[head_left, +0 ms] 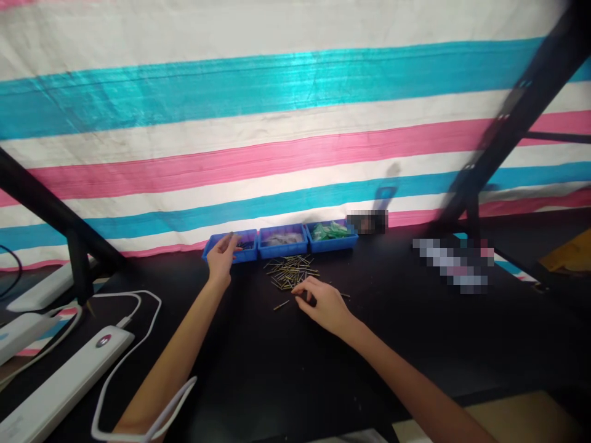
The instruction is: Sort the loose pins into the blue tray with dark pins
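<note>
From my remote seat I find the pile of slim metal pins [293, 271] on the black tabletop [263, 369], just in front of the middle blue bin [284, 251]; the pins lie crisscrossed, brassy and dark, with a ragged outer edge; one loose pin [281, 305] sits apart on the near side. I have the right hand [325, 303] at the pile's near right edge, fingers curled and thumb drawn in narrow; I cannot tell whether a pin is between the fingertips. I have the left hand [221, 255] over the left blue bin [245, 256], thumb and forefinger brought near each other; whether they pinch anything I cannot tell.

The three bins are smooth plastic rectangles, set side by side in a row; the left one bears small dark pieces, the middle one clear plastic packets [282, 239], and the right blue bin [335, 245] crinkled green packets [330, 231]. Behind them hangs a creased, glossy striped sheet [295, 135], which bounds my reach at the back; black slanted supports [46, 197] frame both sides; between the forearms the matte tabletop gives me room toward the near side. At left I see a long white power strip [69, 384] and a white cable [157, 320] looping across the left forearm.
</note>
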{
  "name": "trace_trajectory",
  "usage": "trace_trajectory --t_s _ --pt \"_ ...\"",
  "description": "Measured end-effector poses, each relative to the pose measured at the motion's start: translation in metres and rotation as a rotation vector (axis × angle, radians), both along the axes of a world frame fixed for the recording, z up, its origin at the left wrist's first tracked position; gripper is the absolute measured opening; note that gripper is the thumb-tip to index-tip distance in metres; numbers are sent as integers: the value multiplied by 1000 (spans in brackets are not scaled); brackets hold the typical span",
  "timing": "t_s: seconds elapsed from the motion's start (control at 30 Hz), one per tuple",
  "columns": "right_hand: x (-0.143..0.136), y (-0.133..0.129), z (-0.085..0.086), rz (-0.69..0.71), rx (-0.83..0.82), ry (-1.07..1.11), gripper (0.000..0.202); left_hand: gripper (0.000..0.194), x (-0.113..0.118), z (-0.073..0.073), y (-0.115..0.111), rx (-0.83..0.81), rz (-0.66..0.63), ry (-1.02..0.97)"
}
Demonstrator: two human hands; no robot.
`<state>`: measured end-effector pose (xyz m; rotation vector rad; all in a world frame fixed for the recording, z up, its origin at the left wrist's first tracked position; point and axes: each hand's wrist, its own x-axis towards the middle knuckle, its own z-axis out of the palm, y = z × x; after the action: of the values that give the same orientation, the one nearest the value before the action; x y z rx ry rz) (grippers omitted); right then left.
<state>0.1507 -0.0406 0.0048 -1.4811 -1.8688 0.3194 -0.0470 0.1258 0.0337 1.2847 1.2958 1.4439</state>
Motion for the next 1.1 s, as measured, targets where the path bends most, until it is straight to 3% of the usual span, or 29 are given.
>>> trace_trajectory --t_s 0.13,0.2,0.27,0.33,0.43,0.67,0.87,1.1 --pt "15 1 6 -62 -36 -63 16 71 4 4 -16 113 -152 133" --pt "27 2 11 -113 -63 -92 20 57 5 5 -34 185 -310 279" --pt "40 2 14 -136 -109 -106 28 35 4 6 -54 234 -547 544" --pt "52 1 16 -163 -169 -112 31 28 3 3 -71 245 -738 741" --pt "65 1 15 -177 -271 -113 30 28 2 -5 -84 241 -847 901" --pt "58 5 8 -149 -290 -70 9 15 15 -22 -88 360 -881 857" --pt "29 7 1 -82 -162 -105 12 21 29 -32 -97 481 -748 856" --pt "31 7 6 -167 -124 -165 13 17 30 -34 -104 455 -602 837"
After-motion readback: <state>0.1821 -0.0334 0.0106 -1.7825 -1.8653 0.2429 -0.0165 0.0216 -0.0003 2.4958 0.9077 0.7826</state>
